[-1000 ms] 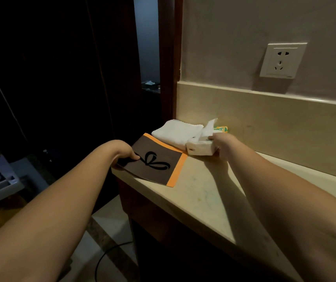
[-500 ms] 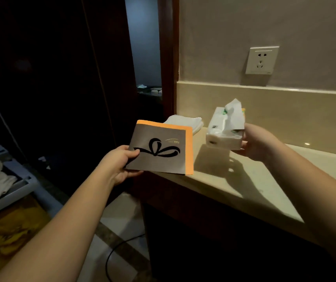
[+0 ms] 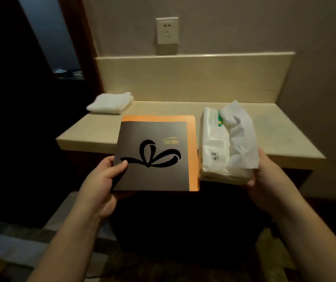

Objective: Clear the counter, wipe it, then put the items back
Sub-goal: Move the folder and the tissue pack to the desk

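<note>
Left grip (image 3: pixel 102 178): I see it pinching the brown card (image 3: pixel 155 157), lifted off the counter (image 3: pixel 163 110).
Right grip (image 3: pixel 264 180): curled under the tissue pack (image 3: pixel 224 147), also lifted.
Towel (image 3: pixel 110 102): on the counter's far left corner.

Card (image 3: pixel 153 157) and tissue pack (image 3: pixel 220 147) in hand

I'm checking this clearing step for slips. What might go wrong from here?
1. The left hand pinches the folder only at one edge; it may slip.
2. A loose tissue hangs from the tissue pack in the right hand and may pull out.
3. The towel remains on the counter.
</note>
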A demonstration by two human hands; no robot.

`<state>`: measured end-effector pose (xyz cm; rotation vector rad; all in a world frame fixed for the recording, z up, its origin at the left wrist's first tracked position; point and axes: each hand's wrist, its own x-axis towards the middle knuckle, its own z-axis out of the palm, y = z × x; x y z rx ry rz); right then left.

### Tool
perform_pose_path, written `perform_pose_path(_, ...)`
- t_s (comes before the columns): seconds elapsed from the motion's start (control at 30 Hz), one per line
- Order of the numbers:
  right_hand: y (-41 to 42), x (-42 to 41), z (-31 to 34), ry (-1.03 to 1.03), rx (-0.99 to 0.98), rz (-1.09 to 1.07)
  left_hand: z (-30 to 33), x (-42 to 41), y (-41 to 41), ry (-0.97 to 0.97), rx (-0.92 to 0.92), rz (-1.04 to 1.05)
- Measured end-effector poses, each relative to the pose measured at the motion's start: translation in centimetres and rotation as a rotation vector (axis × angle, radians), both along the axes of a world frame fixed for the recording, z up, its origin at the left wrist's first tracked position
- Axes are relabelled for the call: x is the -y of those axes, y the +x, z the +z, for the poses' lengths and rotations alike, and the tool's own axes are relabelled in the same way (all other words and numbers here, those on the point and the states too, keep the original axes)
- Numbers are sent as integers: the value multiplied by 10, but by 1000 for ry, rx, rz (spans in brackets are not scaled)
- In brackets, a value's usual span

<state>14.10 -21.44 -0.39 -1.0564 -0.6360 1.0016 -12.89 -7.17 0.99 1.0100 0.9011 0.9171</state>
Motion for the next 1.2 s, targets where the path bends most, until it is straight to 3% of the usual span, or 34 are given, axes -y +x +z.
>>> perform_pose_path(0.43,68,217,-53,-155,-106,-491,-43,106,171,-62,-117,-440)
perform_pose_path(0.87,157,448,-83,-186,-295,-912,-73,299,366,-49,-215,-770)
perform_pose_path(1.2,185,608,-99,-266,-319,-1185,-100,446,481,-102,-253,-1067)
